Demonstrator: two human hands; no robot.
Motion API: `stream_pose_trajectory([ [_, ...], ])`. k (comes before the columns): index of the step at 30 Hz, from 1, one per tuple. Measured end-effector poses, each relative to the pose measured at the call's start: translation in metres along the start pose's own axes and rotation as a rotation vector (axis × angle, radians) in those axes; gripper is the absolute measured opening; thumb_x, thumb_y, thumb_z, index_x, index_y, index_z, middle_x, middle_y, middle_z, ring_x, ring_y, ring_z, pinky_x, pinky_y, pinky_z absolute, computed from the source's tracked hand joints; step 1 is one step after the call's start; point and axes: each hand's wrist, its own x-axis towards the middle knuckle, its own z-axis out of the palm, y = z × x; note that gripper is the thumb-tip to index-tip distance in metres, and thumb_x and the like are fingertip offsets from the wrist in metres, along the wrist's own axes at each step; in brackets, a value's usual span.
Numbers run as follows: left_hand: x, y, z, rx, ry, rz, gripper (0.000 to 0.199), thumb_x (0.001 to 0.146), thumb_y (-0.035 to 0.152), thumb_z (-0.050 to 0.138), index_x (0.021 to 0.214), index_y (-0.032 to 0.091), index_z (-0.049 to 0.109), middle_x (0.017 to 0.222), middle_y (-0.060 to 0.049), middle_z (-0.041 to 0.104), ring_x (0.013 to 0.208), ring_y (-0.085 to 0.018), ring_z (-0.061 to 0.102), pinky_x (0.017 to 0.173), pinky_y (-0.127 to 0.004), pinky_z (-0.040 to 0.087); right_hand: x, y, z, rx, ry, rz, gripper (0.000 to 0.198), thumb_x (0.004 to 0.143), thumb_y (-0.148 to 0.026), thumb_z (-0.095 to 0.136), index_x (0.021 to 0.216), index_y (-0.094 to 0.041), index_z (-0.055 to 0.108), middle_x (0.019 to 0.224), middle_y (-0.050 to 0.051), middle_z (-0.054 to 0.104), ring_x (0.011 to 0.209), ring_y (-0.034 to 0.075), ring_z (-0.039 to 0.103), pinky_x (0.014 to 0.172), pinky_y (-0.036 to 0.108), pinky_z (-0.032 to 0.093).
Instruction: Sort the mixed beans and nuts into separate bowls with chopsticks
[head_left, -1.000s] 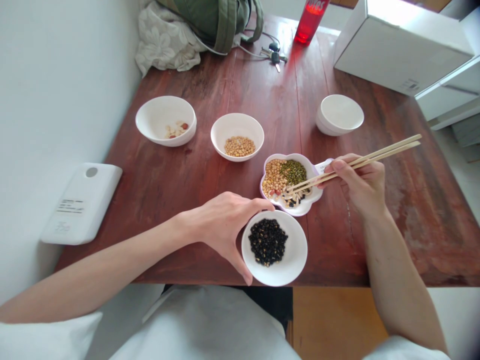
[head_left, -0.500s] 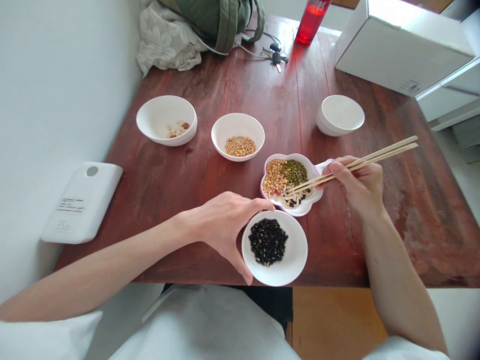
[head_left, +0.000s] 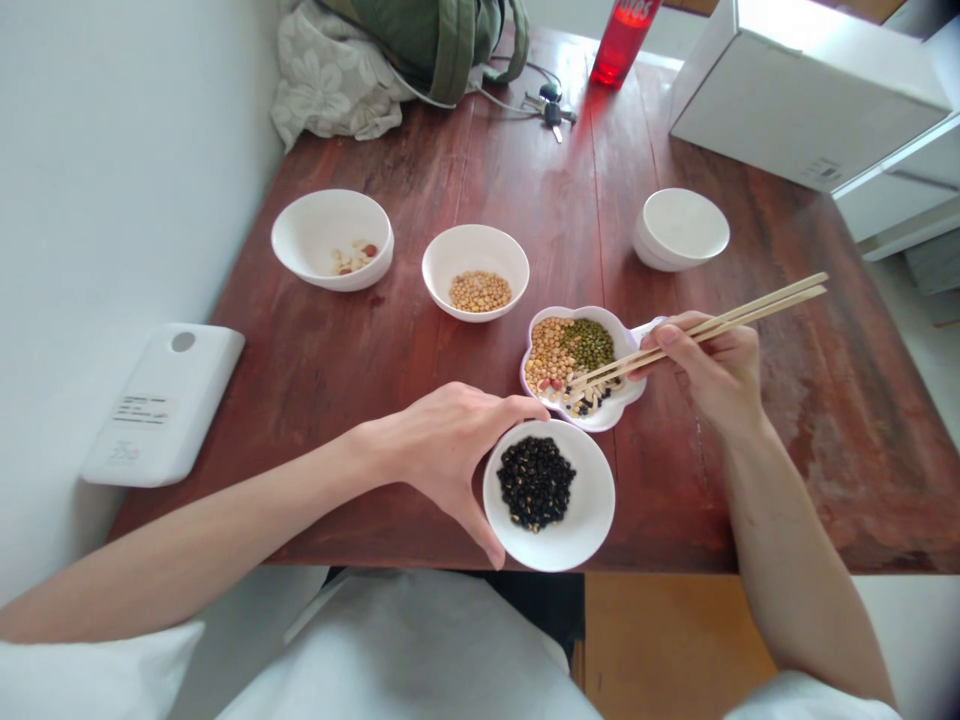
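Observation:
My left hand (head_left: 457, 450) grips the left rim of a white bowl (head_left: 592, 505) at the table's near edge. Black beans (head_left: 536, 482) lie inside this bowl. Wooden chopsticks (head_left: 750, 308) are held in my right hand (head_left: 709, 365), their tips down in a flower-shaped dish (head_left: 626, 405) just beyond the bowl. In that dish sit yellow soybeans (head_left: 551, 350), green mung beans (head_left: 589, 343), and a mix of pale pieces, red-brown nuts and a few black beans near the tips. Whether the tips pinch anything is too small to tell.
Farther back stand a white bowl (head_left: 330, 230) with nut pieces, another bowl (head_left: 472, 250) with soybeans, and a third white bowl (head_left: 682, 225) at right. A white power bank (head_left: 165, 400) lies left. Behind are a green bag (head_left: 409, 45), keys (head_left: 551, 110), a red bottle (head_left: 622, 45) and a white box (head_left: 802, 100).
My right hand and the chopsticks have shifted slightly left, with the tips still in the flower-shaped dish. My left hand stays on the bowl of black beans.

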Motion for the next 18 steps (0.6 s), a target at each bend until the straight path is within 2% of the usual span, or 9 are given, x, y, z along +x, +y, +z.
stream_pose_trajectory([
  [13, 0.0004, 0.0013, -0.0005, 0.001, -0.007, -0.004, 0.128, 0.044, 0.088, 0.096, 0.146, 0.024, 0.052, 0.119, -0.01, 0.084, 0.095, -0.036, 0.083, 0.096, -0.041, 0.057, -0.0025, 0.0023, 0.0019, 0.002, -0.012, -0.048, 0.016, 0.096, -0.039, 0.086, 0.086, -0.026, 0.088, 0.08, 0.005, 0.083, 0.063, 0.022, 0.081, 0.053, 0.032, 0.071],
  [18, 0.0003, 0.0, 0.0005, 0.004, 0.002, -0.003, 0.131, 0.042, 0.092, 0.094, 0.147, 0.025, 0.051, 0.12, -0.01, 0.083, 0.096, -0.036, 0.083, 0.096, -0.041, 0.057, -0.0026, 0.001, 0.0035, -0.002, -0.007, -0.068, 0.015, 0.096, -0.037, 0.086, 0.085, -0.027, 0.088, 0.078, 0.005, 0.082, 0.065, 0.023, 0.081, 0.053, 0.033, 0.07],
])
